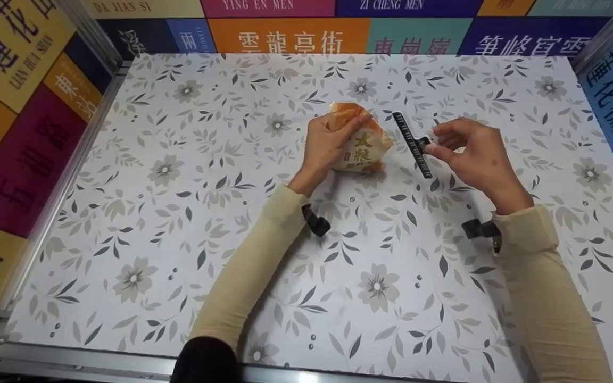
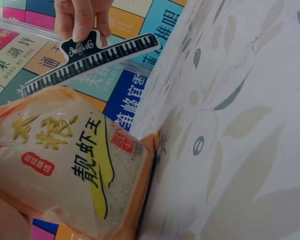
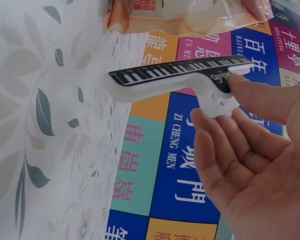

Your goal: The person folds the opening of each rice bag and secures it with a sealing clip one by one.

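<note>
Plainly, the left hand [image 1: 323,146] grips a rice bag [image 1: 364,151] by its left side, the thumb across the front of the orange-edged plastic. The bag is at the far middle of the surface [image 1: 179,239], its lower edge meeting the floral covering, with gold characters on its front and white grains showing through a clear part. Just right of it, the right hand [image 1: 477,151] pinches a black-and-white clip [image 1: 412,144] by its handles, thumb on one and fingertips under the other. The clip bears piano keys and the word "Music", and its long bar slants from far left to near right, apart from the bag. Colourful panels [image 1: 290,40] with place names line the far side.
</note>
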Available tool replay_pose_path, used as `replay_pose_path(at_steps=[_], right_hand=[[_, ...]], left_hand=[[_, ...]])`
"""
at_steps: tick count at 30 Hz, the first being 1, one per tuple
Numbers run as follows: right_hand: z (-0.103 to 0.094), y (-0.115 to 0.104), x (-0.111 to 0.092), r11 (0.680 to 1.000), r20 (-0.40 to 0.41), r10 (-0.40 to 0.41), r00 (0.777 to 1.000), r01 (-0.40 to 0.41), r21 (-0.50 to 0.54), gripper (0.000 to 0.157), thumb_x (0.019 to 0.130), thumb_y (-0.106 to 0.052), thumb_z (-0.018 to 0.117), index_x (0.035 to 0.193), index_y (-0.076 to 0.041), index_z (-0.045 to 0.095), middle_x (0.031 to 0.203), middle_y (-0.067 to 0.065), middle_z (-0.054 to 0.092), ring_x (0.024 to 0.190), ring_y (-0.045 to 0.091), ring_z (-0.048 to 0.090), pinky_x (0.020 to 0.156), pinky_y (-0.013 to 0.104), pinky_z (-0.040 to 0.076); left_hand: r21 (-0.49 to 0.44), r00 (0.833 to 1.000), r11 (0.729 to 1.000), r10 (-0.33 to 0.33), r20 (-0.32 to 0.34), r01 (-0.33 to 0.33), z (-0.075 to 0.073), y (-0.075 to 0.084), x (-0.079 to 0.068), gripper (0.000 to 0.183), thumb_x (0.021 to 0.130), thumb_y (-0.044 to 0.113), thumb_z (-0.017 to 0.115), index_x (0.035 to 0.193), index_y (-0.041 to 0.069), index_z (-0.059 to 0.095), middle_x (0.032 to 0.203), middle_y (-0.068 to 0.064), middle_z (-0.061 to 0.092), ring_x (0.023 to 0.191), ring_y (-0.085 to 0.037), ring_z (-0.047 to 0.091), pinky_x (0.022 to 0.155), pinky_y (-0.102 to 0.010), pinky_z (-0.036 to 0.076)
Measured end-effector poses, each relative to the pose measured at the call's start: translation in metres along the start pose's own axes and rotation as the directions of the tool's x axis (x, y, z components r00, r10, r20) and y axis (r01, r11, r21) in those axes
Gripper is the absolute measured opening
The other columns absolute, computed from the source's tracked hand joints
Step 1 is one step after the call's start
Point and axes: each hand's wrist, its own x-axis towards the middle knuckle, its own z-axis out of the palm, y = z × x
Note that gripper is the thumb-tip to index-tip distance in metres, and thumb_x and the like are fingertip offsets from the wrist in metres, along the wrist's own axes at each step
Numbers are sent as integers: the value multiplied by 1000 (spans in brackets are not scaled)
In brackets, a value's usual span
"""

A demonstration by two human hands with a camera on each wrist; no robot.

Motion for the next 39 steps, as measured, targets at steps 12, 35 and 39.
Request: replay_pose_path(at_steps=[12, 35, 39], right_hand=[[4, 16, -1, 985, -32, -123, 992, 126, 115, 21, 86, -8, 86, 106, -7, 80, 91, -23, 69, 80, -6, 65, 78, 12, 48], [10, 14, 1, 975, -21, -154, 988, 156, 157, 18, 86, -6, 85, 103, -10, 83, 91, -11, 76, 82, -4, 68, 79, 14, 49], [12, 17, 3, 976, -23, -153, 988, 155, 154, 17, 86, -6, 85, 103, -10, 83, 91, -14, 75, 82, -4, 68, 78, 14, 50]], left_hand=[[9, 999, 999, -44, -18, 44, 1, 0, -1, 31, 90, 29, 84, 70, 15, 65, 60, 9, 61, 59, -7, 60, 56, -22, 48], [29, 1000, 999, -31, -1, 31, 0, 0, 1, 22, 91, 29, 83, 84, 8, 77, 91, -5, 81, 69, -7, 68, 64, -22, 54], [21, 1000, 999, -30, 8, 30, 2, 1, 2, 25, 91, 28, 83, 103, 6, 81, 91, -4, 81, 69, -7, 68, 64, -22, 54]])
